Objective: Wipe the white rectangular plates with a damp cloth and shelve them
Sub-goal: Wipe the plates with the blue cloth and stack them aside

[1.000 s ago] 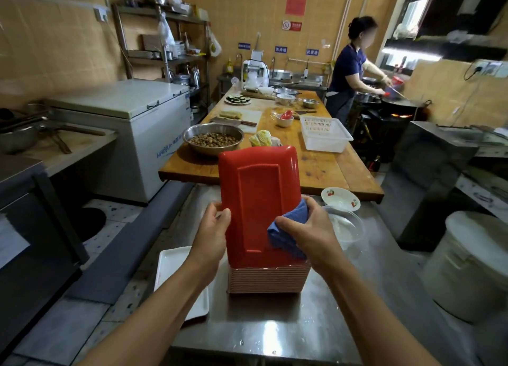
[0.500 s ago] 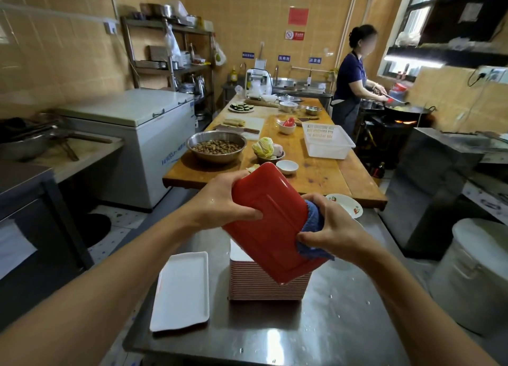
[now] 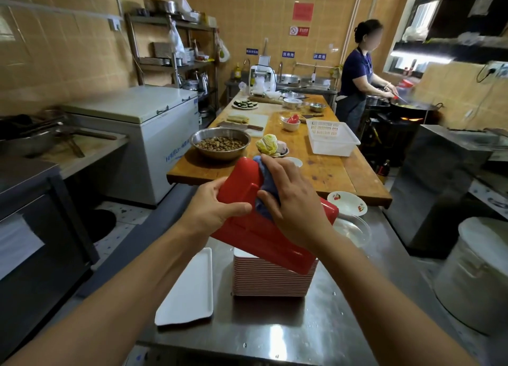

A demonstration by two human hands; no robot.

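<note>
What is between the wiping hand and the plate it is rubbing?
Only the blue damp cloth. The right hand presses it against the red underside of the rectangular plate, which the left hand grips over the stack of matching plates. Nothing else visible lies between them.

Red plate (image 3: 264, 236), blue cloth (image 3: 265, 185) — red-and-white striped stack (image 3: 272, 279).

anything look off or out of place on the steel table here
One white rectangular plate lies apart from the stack of plates, its near end overhanging the steel table edge. Water droplets dot the tabletop. Nothing looks broken.
</note>
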